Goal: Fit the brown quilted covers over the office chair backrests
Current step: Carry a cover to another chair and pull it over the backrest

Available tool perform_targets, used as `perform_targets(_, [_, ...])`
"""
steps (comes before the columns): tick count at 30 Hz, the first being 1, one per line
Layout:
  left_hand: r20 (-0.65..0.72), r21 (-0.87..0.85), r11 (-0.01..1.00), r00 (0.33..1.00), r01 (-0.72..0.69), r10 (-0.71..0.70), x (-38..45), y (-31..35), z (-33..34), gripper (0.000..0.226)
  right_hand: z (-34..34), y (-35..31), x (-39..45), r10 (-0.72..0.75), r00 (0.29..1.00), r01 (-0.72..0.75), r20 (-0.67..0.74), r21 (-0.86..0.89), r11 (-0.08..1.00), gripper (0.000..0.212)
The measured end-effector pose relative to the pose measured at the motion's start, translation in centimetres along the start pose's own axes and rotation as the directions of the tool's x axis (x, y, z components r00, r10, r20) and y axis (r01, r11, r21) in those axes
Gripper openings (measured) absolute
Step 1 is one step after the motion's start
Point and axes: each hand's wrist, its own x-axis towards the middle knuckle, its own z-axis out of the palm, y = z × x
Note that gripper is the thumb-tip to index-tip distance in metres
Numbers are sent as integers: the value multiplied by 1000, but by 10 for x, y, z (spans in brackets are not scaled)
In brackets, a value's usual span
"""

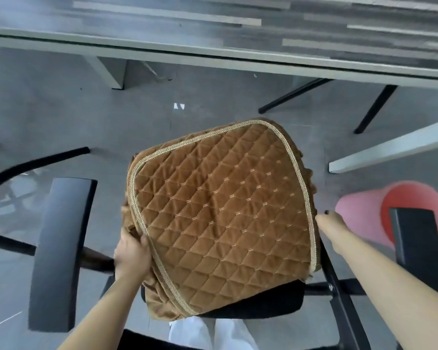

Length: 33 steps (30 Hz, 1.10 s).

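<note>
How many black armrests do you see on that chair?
2: the left armrest beside the left hand, and the right armrest beyond the right hand, in front of a pink bin.

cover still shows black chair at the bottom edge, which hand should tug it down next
Probably the left hand: it already grips the cover at its bunched left edge. The right hand only reaches the right edge, grip hidden.

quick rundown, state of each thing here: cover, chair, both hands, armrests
brown quilted cover: stretched over the chair, lower edge not fully down
chair: black edge exposed below the cover
left hand: gripping the cover's left edge
right hand: at the cover's right edge, grip hidden
armrests: bare
</note>
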Motion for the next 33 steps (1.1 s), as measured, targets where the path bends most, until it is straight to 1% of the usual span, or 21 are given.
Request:
perform_targets(2, [12,58,998,1000,16,-17,1,0,0,37,2,1,-1,-18,999,16,41,48,999,32])
perform_targets(4, [11,84,996,1000,-2,1,2,2,1,37,6,2,0,-82,997,82,-7,23,996,28])
perform_targets(6, [2,60,998,1000,-15,15,2,5,2,34,7,3,-5,-138,985,139,-98,-1,990,27])
perform_targets(9, [-24,2,1000,1000,-3,3,0,8,0,29,3,4,-18,-157,952,190,-264,103,976,21])
perform_targets(11, [-44,-46,999,999,8,-10,-1,9,-1,27,0,7,-27,-158,908,249,-389,197,948,17])
perform_targets(12, [-53,-72,997,999,2,-6,-2,10,-1,25,-1,8,-32,-178,879,296,-443,214,931,17])
perform_targets(14, [-79,-114,993,996,-40,31,-4,9,-3,20,-2,13,-40,-213,832,350,-513,186,918,17])
perform_targets(15, [-109,-122,991,993,-57,44,-5,9,-4,17,-1,16,-42,-212,829,332,-517,151,931,21])
perform_targets(16, [-149,-116,991,988,-64,47,-5,8,-5,16,0,19,-43,-193,851,283,-489,115,952,28])
perform_targets(18, [-227,-96,992,972,-85,61,-9,8,-7,26,4,27,-43,-172,911,177,-375,-20,984,50])
perform_targets(19, [-254,-83,990,963,-111,86,-12,8,-7,34,7,29,-44,-211,921,187,-327,-103,977,56])
perform_targets(20, [-267,-59,988,956,-144,123,-18,10,-5,39,11,31,-46,-272,918,233,-288,-163,959,58])
perform_targets(21, [-264,-26,985,952,-170,157,-24,11,-1,41,14,32,-47,-330,909,289,-255,-185,939,57])
perform_targets(22, [-247,-6,984,954,-176,169,-32,13,3,41,17,33,-50,-358,908,326,-216,-170,930,57])
perform_targets(23, [-209,-27,990,969,-140,131,-39,15,9,42,20,33,-53,-357,919,339,-169,-125,932,58])
perform_targets(24, [-153,-82,994,987,-71,58,-45,19,14,47,21,33,-55,-339,933,333,-124,-68,941,61])
perform_targets(25, [-87,-132,991,996,12,-24,-51,20,19,56,22,34,-57,-315,944,315,-93,-17,949,65])
perform_targets(26, [-38,-158,985,997,67,-74,-54,22,23,66,22,33,-58,-299,951,302,-81,20,953,68])
perform_targets(27, [-12,-169,982,996,87,-91,-58,22,26,74,22,32,-59,-300,950,305,-89,46,951,71])
perform_targets(30, [-11,-231,968,994,99,-105,-63,21,32,87,21,28,-69,-346,926,357,-154,51,933,77])
perform_targets(33, [-66,-261,962,992,85,-105,-63,14,31,87,30,32,-78,-432,890,435,-149,-15,900,85])
